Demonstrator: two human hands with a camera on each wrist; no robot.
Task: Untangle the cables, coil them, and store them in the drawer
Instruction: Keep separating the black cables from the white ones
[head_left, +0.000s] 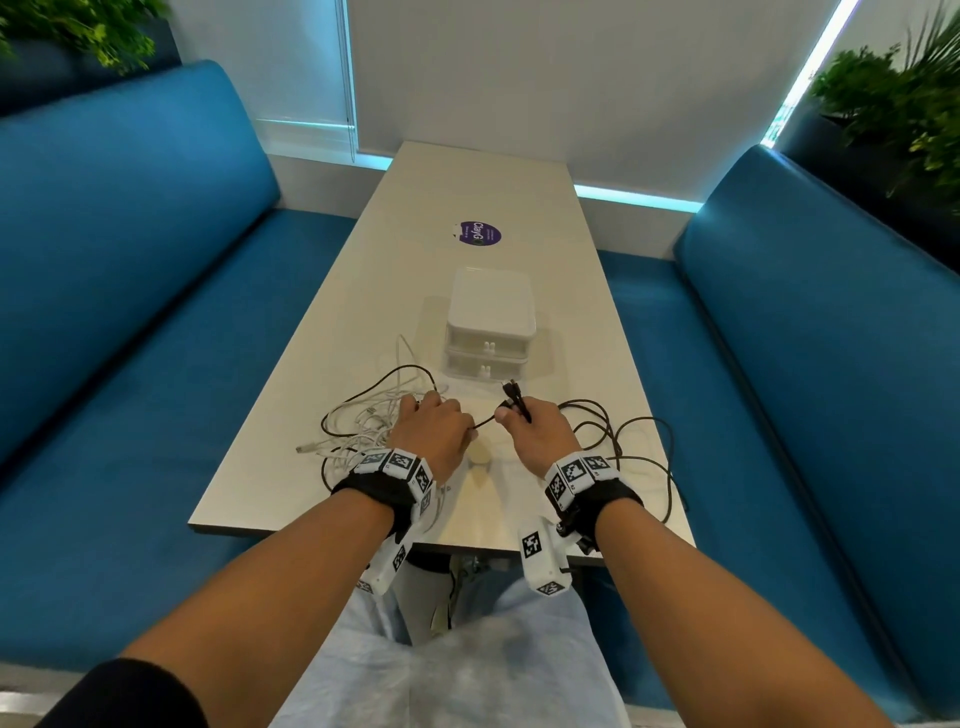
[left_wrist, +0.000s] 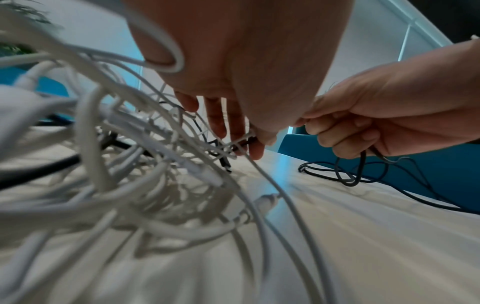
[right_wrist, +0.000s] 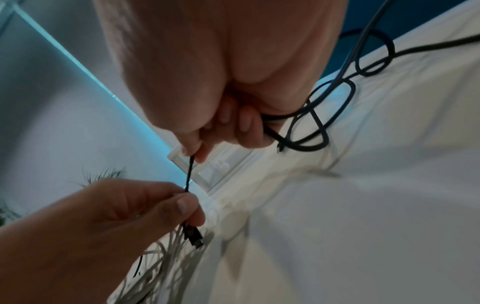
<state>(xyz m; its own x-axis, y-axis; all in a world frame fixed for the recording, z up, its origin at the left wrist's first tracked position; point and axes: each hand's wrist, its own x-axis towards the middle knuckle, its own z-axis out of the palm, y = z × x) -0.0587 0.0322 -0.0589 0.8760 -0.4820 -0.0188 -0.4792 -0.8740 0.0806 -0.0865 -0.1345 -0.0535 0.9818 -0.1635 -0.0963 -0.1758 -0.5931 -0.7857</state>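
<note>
A black cable (head_left: 485, 422) runs taut between my two hands over the table (head_left: 519, 208). My left hand (head_left: 460, 423) pinches it near its plug (right_wrist: 192, 236), thumb against forefinger, above a tangle of white cables (head_left: 363, 415). My right hand (head_left: 506, 415) grips the same black cable, with plug ends (head_left: 511, 389) sticking up out of the fist. The rest of the black cable lies in loose loops (head_left: 618, 431) to the right of that hand. A white two-drawer unit (head_left: 489, 322) stands just behind both hands, its drawers closed.
A small round beige object (head_left: 480, 454) lies on the table between my wrists. A purple sticker (head_left: 480, 234) sits farther back. Blue benches (head_left: 130, 312) flank the table on both sides. Black loops hang over the table's right edge (head_left: 670, 499).
</note>
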